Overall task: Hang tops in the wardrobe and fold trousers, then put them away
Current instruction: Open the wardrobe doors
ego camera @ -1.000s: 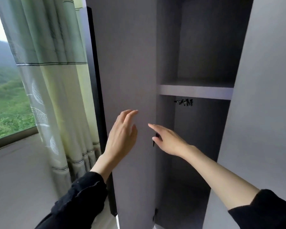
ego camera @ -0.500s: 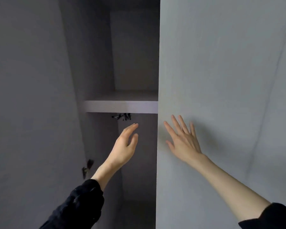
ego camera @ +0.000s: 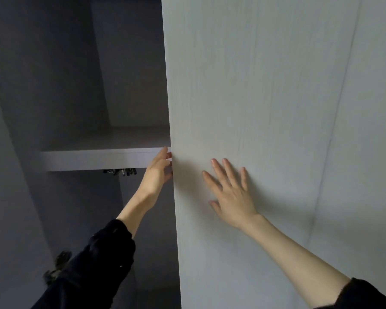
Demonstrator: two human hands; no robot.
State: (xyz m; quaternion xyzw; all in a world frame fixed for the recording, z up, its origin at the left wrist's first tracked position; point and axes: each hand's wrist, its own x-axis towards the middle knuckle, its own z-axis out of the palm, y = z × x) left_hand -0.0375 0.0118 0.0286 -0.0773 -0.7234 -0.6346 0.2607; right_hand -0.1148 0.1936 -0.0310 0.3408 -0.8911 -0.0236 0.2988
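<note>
Wardrobe (ego camera: pixel 80 90) is straight ahead w/ its right door (ego camera: pixel 265 108) not yet swung wide: left hand (ego camera: pixel 157 172) has fingers hooked round the door's free edge at shelf (ego camera: pixel 98 158) height, right hand (ego camera: pixel 231 192) lies flat and spread on the door's face, holding nothing. Door looks stiff, smooth, prob. light on its hinges, so the free edge is the best hold, since the flat face gives a palm little grip. Room to swing is towards the person; inside, shelf front and a small dark fitting (ego camera: pixel 120 172) under it sit close to the left knuckles; no clothes in view.
</note>
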